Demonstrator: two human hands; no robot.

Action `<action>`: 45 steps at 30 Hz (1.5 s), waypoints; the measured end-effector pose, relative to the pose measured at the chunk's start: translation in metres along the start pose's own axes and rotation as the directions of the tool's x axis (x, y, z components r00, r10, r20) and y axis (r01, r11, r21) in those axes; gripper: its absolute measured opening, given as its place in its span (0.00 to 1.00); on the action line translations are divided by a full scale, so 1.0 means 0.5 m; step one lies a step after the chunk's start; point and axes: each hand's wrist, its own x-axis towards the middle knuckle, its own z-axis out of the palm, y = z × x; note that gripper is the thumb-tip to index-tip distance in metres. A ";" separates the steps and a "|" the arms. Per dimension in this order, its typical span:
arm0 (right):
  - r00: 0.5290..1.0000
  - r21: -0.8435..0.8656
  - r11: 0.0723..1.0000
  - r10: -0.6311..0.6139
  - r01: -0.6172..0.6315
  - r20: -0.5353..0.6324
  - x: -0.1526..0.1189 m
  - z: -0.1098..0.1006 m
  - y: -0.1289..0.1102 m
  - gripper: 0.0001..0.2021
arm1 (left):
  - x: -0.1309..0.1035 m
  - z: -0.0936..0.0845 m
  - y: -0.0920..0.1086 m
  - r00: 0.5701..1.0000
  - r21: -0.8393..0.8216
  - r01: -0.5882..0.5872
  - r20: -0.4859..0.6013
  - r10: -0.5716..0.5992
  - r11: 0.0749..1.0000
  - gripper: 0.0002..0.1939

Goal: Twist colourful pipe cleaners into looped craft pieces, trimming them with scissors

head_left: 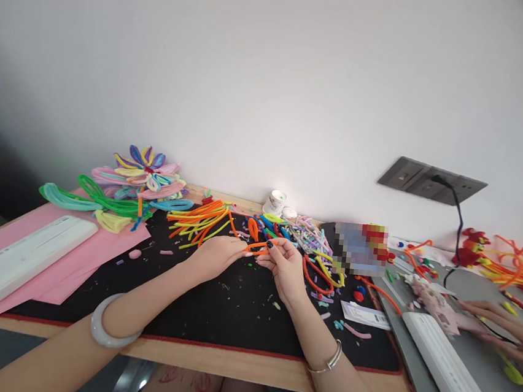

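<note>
Both hands meet over the black mat, working on an orange pipe cleaner that is bent into a narrow loop. My left hand pinches its left end, fingertips partly hidden behind the hand. The right end sits between thumb and fingers of my right hand. Just behind the left hand lies a bundle of orange and yellow pipe cleaners. An orange looped piece rests behind the held one. Red and yellow bent pipe cleaners lie right of my right hand.
Pipe cleaner flowers and a white device on pink paper stand at left. A paper cup is by the wall. At right, another person's hand is near a second white device and a black cable.
</note>
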 end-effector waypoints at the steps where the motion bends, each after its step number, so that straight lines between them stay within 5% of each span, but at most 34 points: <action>1: 1.000 -0.004 1.000 -0.008 0.008 0.001 0.001 -0.001 0.000 0.11 | 0.000 0.000 0.000 1.000 0.009 0.004 0.005 -0.004 1.000 0.16; 25: 0.993 -0.129 0.991 0.020 -0.035 -0.112 0.008 -0.011 0.017 0.12 | 0.000 0.004 -0.004 0.999 0.120 0.027 0.025 -0.030 0.992 0.17; 45: 0.998 -0.086 0.994 0.064 -0.065 -0.019 0.005 -0.008 0.002 0.13 | 0.000 -0.005 -0.002 0.997 0.031 0.065 0.043 -0.066 0.997 0.17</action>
